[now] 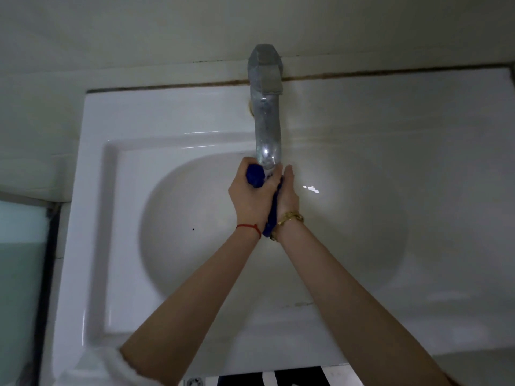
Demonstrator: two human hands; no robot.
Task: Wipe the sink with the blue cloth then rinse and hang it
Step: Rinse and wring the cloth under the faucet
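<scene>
We press our hands together right under the spout of the faucet (266, 118), over the basin of the white sink (178, 274). The left hand (252, 195) is clenched around a bunched end of the blue cloth (255, 176), and the right hand (288, 195) squeezes the rest of it against the left palm, a strip trailing down between our wrists. We cannot see clearly whether water is running. We judge this to be the rinse. If we wring too close to the spout, our knuckles could knock it; a loose grip could drop the wet cloth into the basin.
</scene>
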